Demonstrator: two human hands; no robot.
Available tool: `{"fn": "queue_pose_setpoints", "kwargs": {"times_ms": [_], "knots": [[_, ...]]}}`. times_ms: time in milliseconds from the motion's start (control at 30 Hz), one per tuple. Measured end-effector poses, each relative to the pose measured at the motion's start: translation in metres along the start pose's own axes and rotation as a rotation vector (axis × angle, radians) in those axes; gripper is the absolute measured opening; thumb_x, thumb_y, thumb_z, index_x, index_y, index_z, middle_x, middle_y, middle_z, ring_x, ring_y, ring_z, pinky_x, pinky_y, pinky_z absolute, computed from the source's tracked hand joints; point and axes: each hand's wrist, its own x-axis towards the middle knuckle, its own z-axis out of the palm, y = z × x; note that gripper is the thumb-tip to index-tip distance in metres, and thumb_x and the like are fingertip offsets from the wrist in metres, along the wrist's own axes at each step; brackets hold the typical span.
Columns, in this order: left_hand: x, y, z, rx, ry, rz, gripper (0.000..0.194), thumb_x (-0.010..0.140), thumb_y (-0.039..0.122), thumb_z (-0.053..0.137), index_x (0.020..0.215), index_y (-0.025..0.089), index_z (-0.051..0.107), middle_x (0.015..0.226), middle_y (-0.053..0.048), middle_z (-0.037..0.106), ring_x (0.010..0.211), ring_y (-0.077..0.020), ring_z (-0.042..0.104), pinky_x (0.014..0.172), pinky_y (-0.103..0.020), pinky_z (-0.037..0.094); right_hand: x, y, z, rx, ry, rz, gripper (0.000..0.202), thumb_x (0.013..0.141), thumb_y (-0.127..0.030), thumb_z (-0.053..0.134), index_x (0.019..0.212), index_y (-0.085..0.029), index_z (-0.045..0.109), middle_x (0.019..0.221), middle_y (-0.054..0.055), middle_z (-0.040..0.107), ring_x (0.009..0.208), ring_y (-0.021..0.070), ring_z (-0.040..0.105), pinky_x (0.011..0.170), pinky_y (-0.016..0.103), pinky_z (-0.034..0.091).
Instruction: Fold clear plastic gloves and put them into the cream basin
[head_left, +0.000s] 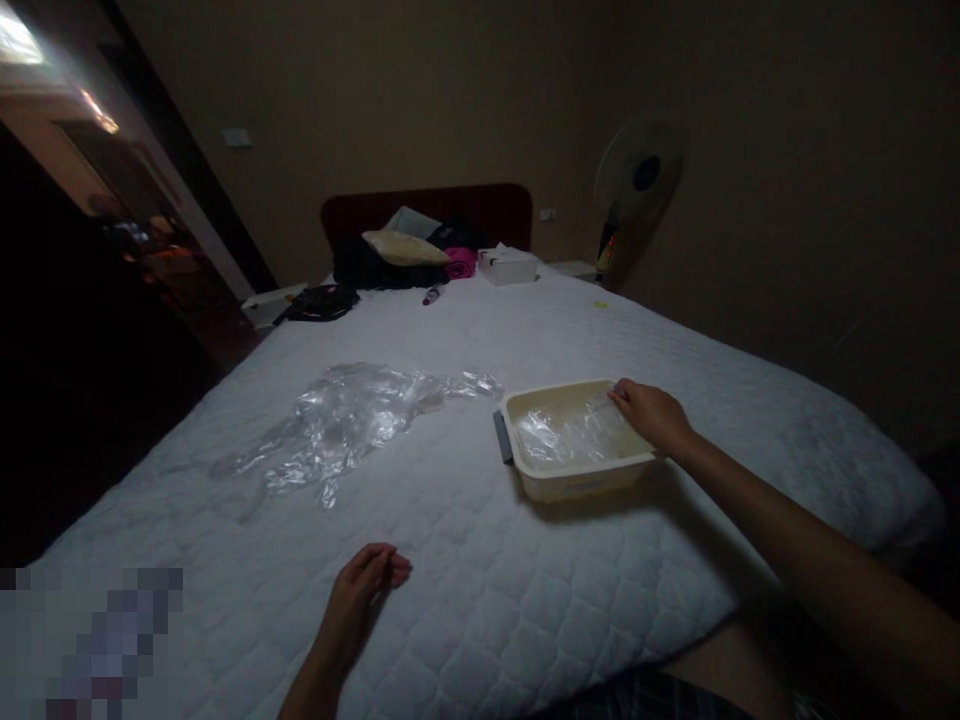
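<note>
A cream plastic bin [585,486] with a grey handle on its left side stands upright on the bed. Inside it lies a crumpled clear plastic bag [574,435]. My right hand [651,412] is at the bin's far right corner, its fingers pinched on what looks like an upper edge of that bag. To the left, a larger sheet of clear plastic [345,415] spreads wrinkled over the quilted cover. My left hand [367,575] is low over the near part of the bed, fingers loosely bent, holding nothing and apart from both plastics.
The bed [480,580] has a white quilted cover. Near the headboard [495,205] are a pillow [405,248], dark cloth, a pink roll [460,263], a white tissue box [508,265] and a black bag [322,302]. A standing fan [637,170] is at the right wall.
</note>
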Motion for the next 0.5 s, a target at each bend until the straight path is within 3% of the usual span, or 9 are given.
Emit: {"fn": "queue_pose_setpoints", "kwargs": {"times_ms": [333,500], "knots": [[-0.001,-0.001,-0.003,0.044,-0.003,-0.049,0.03,0.061,0.039,0.071,0.075,0.014,0.063,0.073,-0.007,0.067,0.074,-0.0192,0.063,0.076,-0.03,0.049,0.004,-0.018,0.014,-0.067,-0.104,-0.107,0.023,0.085,-0.031,0.046,0.102,-0.016,0.048,0.082,0.012,0.065,0.069,0.0219,0.061,0.055,0.027,0.034],[0.0,-0.001,-0.003,0.048,0.003,-0.046,0.032,0.058,0.04,0.072,0.074,0.013,0.063,0.072,-0.008,0.067,0.073,-0.0209,0.063,0.074,-0.031,0.049,0.001,-0.02,0.013,-0.111,-0.102,-0.166,0.013,0.082,-0.027,0.049,0.089,-0.016,0.05,0.091,0.013,0.061,0.073,0.0212,0.06,0.055,0.027,0.035]]}}
